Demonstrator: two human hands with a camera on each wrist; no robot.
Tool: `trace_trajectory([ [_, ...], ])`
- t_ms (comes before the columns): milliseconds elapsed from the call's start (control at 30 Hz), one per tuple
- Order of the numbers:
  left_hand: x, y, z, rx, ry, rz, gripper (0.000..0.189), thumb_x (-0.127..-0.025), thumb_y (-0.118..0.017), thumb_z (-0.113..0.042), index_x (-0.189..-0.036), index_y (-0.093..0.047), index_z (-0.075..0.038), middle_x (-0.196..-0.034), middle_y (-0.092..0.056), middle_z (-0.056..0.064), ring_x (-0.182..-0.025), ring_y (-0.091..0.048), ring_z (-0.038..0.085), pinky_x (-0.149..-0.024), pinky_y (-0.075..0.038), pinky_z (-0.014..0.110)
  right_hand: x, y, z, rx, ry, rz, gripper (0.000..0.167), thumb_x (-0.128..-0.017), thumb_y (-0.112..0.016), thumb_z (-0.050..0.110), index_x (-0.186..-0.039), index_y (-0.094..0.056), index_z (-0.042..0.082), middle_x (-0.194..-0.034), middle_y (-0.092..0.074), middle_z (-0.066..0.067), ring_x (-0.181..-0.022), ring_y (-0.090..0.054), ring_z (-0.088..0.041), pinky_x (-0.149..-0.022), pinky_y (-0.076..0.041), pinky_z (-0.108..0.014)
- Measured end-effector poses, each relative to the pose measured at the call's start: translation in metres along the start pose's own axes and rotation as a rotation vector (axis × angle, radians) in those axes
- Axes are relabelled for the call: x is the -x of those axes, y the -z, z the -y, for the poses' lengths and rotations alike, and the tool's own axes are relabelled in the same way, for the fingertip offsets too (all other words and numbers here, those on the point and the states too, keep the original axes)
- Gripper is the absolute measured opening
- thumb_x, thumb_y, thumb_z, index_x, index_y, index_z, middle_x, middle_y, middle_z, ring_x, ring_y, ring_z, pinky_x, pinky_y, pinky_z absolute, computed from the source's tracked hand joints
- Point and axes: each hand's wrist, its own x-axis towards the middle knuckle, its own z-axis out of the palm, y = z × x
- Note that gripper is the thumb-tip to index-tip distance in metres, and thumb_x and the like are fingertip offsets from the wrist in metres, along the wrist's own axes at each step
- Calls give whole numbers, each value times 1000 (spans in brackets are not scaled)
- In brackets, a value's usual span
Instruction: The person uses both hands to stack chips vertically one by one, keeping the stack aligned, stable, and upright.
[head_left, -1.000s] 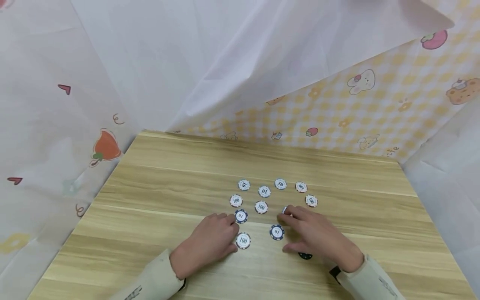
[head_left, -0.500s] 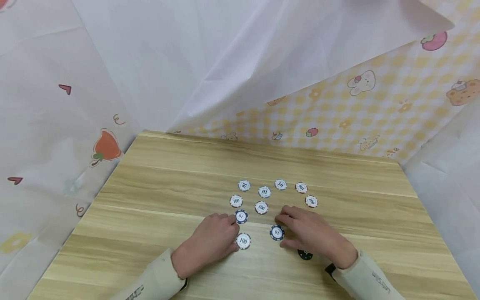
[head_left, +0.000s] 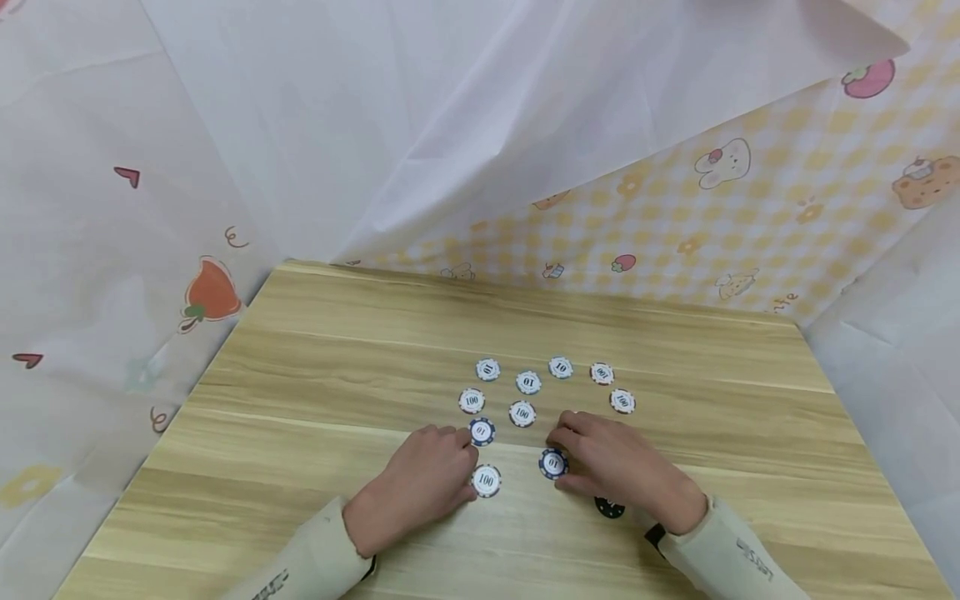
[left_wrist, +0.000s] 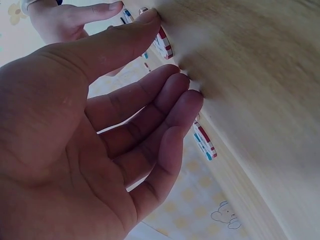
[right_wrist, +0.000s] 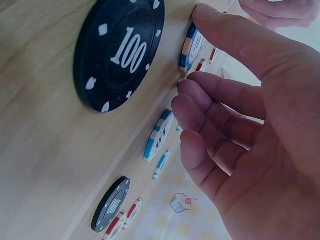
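Both hands are low over the table among flat poker chips. My left hand rests at the left side, fingers loosely bent, nothing in its palm. By its fingertips lie a blue-rimmed 10 chip and a red-and-white 100 chip; its thumb is beside the latter. My right hand has its thumb and index finger on either side of a second blue-rimmed 10 chip, which lies flat. Whether they press its rim is unclear. Under that wrist lies a black 100 chip, partly covered in the head view.
Several more chips lie beyond the hands, including a red-rimmed 100 chip, a pale-blue 10 chip and another red-rimmed 100 chip. The wood-grain table meets a patterned cloth wall at its back edge.
My right hand has shifted left, bringing its thumb and index finger around the blue-rimmed 10 chip. More of the black chip now shows. The left hand and the chips have stayed in place.
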Motion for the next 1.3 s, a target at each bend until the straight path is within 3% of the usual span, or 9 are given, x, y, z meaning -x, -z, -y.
trace_trajectory([
  [467, -3, 1, 0, 13, 12, -9, 33, -84, -95, -39, -80, -75, -13, -86, -68, 2, -69, -62, 18, -64, -53, 33, -3, 1, 2, -37, -12, 10, 37, -89, -95, 28, -115, -78, 9, -105, -66, 3, -87, -59, -6, -74, -56, -28],
  [933, -3, 4, -2, 6, 20, 0, 36, -84, -95, -39, -86, -77, -8, -85, -67, 3, -69, -62, 18, -64, -53, 34, -7, 2, 4, -59, -31, 27, 30, -87, -95, 24, -108, -77, 12, -102, -65, 5, -86, -59, -6, -73, -56, -29],
  [1300, -3, 5, -3, 11, 28, 23, 35, -85, -95, -39, -88, -78, -8, -88, -69, 4, -71, -63, 18, -67, -55, 35, -10, 1, 6, -65, -65, 38, 24, -81, -88, 20, -100, -74, 13, -95, -60, 7, -80, -53, -6, -68, -52, -29],
])
